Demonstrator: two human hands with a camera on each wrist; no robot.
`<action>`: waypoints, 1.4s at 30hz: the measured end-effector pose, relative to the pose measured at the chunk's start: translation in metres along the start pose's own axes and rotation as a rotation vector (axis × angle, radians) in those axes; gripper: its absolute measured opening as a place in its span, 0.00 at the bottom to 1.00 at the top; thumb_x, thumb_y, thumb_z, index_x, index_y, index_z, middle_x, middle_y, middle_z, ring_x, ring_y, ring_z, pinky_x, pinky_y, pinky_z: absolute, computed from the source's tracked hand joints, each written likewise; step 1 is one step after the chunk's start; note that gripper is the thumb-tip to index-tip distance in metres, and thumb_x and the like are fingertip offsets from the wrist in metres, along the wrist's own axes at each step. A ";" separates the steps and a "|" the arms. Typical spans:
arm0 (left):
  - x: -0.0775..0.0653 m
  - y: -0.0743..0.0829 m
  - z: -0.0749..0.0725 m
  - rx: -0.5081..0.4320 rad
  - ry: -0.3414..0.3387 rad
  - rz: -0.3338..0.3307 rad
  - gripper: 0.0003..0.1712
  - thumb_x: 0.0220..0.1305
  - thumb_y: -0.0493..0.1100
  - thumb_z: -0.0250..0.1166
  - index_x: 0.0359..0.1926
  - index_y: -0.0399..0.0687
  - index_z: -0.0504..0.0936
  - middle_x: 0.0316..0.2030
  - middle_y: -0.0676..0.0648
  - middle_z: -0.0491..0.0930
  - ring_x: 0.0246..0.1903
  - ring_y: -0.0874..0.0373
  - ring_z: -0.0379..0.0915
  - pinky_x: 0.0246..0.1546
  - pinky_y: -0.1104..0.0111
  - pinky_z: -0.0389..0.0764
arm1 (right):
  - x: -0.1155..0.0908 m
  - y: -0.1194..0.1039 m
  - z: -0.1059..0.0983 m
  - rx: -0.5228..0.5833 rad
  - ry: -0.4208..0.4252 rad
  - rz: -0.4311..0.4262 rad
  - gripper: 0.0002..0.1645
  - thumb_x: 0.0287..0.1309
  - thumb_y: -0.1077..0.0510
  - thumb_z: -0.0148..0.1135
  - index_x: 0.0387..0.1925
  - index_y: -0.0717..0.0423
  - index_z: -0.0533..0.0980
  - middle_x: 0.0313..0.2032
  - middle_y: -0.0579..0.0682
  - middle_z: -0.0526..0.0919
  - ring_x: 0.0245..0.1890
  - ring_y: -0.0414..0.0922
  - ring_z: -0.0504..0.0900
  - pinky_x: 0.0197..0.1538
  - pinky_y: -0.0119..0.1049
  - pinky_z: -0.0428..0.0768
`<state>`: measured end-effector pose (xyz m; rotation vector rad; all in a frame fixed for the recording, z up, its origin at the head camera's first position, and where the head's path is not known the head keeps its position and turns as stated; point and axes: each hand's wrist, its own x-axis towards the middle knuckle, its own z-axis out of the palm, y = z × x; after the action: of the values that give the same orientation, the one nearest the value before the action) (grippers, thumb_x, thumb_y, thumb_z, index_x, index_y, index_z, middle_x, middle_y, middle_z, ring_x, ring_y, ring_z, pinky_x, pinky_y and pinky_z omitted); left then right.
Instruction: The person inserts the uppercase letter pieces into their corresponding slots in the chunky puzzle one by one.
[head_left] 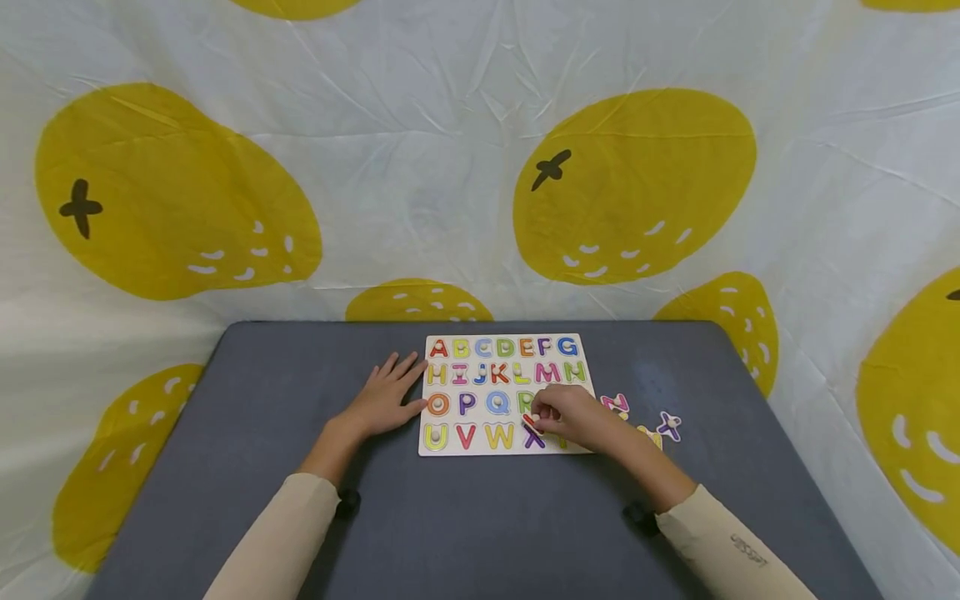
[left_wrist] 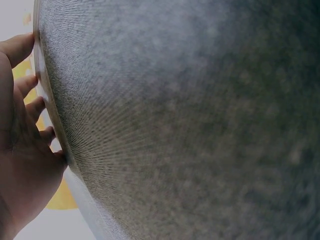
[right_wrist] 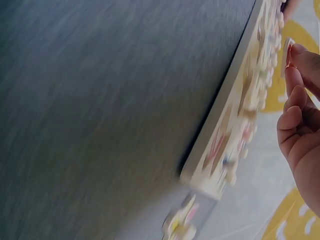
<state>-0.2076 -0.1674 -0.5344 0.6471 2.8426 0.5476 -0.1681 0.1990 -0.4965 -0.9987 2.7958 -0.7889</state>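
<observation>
A white alphabet puzzle board [head_left: 480,454] lies on the grey table, with colourful letters in rows. Between thumb and fingers, my right hand [head_left: 576,414] pinches a small red-and-white letter piece [head_left: 531,422] above the lower right part of the board. That piece [right_wrist: 287,52] shows edge-on in the right wrist view, so its letter cannot be read. My left hand [head_left: 385,400] rests with spread fingers on the table, fingertips at the board's left edge. Right of the board lie a purple X piece [head_left: 669,426], a pink Z piece [head_left: 618,404] and a partly hidden yellow piece [head_left: 652,437].
The grey table [head_left: 480,533] extends around the board on all sides. Behind it hangs a white cloth [head_left: 420,183] with large yellow fruit prints. Knobs stand up from many of the seated letters.
</observation>
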 end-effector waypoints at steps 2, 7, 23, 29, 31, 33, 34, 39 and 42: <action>0.000 -0.001 0.001 0.001 0.005 -0.002 0.44 0.75 0.60 0.59 0.82 0.51 0.54 0.82 0.40 0.49 0.81 0.32 0.37 0.76 0.33 0.43 | 0.006 -0.004 0.005 -0.002 -0.005 -0.023 0.06 0.59 0.60 0.75 0.31 0.50 0.82 0.25 0.37 0.77 0.27 0.33 0.72 0.32 0.27 0.73; 0.000 -0.004 0.002 -0.003 0.004 -0.001 0.44 0.75 0.61 0.59 0.83 0.52 0.54 0.82 0.41 0.49 0.81 0.33 0.37 0.77 0.34 0.43 | 0.022 -0.019 0.016 0.001 -0.042 -0.059 0.06 0.61 0.60 0.74 0.32 0.51 0.81 0.27 0.40 0.78 0.27 0.33 0.72 0.32 0.27 0.73; 0.000 -0.003 0.001 -0.002 0.015 0.007 0.44 0.75 0.61 0.58 0.82 0.51 0.55 0.82 0.41 0.50 0.81 0.33 0.38 0.76 0.33 0.44 | 0.069 -0.058 0.052 -0.159 -0.112 -0.115 0.10 0.61 0.55 0.74 0.29 0.53 0.80 0.24 0.41 0.70 0.26 0.36 0.67 0.31 0.28 0.64; 0.000 -0.001 0.000 -0.005 0.008 0.008 0.44 0.75 0.61 0.58 0.82 0.51 0.55 0.82 0.41 0.50 0.81 0.33 0.38 0.76 0.33 0.44 | 0.073 -0.063 0.057 -0.189 -0.140 -0.091 0.11 0.62 0.53 0.74 0.31 0.52 0.80 0.25 0.41 0.71 0.27 0.37 0.68 0.33 0.29 0.66; 0.001 -0.001 0.000 -0.002 0.013 0.009 0.43 0.75 0.61 0.58 0.82 0.51 0.55 0.82 0.41 0.51 0.81 0.33 0.38 0.76 0.33 0.44 | 0.074 -0.063 0.058 -0.198 -0.151 -0.083 0.10 0.62 0.53 0.74 0.31 0.51 0.79 0.26 0.41 0.71 0.27 0.37 0.68 0.33 0.29 0.67; 0.001 -0.001 0.001 0.002 0.016 0.011 0.43 0.75 0.60 0.58 0.82 0.51 0.56 0.82 0.40 0.51 0.81 0.33 0.38 0.76 0.33 0.44 | 0.073 -0.064 0.059 -0.197 -0.152 -0.081 0.11 0.62 0.54 0.74 0.30 0.51 0.79 0.26 0.42 0.72 0.27 0.37 0.69 0.33 0.29 0.68; 0.001 -0.001 0.001 0.002 0.016 0.010 0.43 0.75 0.60 0.58 0.82 0.51 0.55 0.82 0.41 0.51 0.81 0.33 0.38 0.76 0.33 0.44 | 0.073 -0.064 0.060 -0.196 -0.152 -0.079 0.11 0.62 0.54 0.74 0.30 0.51 0.78 0.26 0.42 0.72 0.27 0.37 0.69 0.33 0.29 0.68; 0.000 -0.001 0.001 0.002 0.009 0.002 0.44 0.75 0.61 0.58 0.82 0.52 0.55 0.82 0.41 0.50 0.81 0.34 0.38 0.76 0.33 0.44 | 0.073 -0.067 0.061 -0.182 -0.139 -0.059 0.11 0.61 0.56 0.74 0.29 0.52 0.78 0.26 0.42 0.72 0.27 0.38 0.69 0.32 0.29 0.68; 0.000 -0.001 0.001 0.001 0.009 -0.001 0.44 0.75 0.61 0.59 0.82 0.52 0.55 0.82 0.42 0.50 0.81 0.34 0.37 0.76 0.34 0.44 | 0.074 -0.067 0.062 -0.183 -0.130 -0.044 0.11 0.61 0.56 0.74 0.29 0.52 0.78 0.26 0.42 0.72 0.27 0.37 0.69 0.32 0.29 0.68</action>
<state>-0.2073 -0.1682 -0.5360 0.6455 2.8517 0.5512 -0.1734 0.0822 -0.5101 -1.0985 2.7807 -0.4600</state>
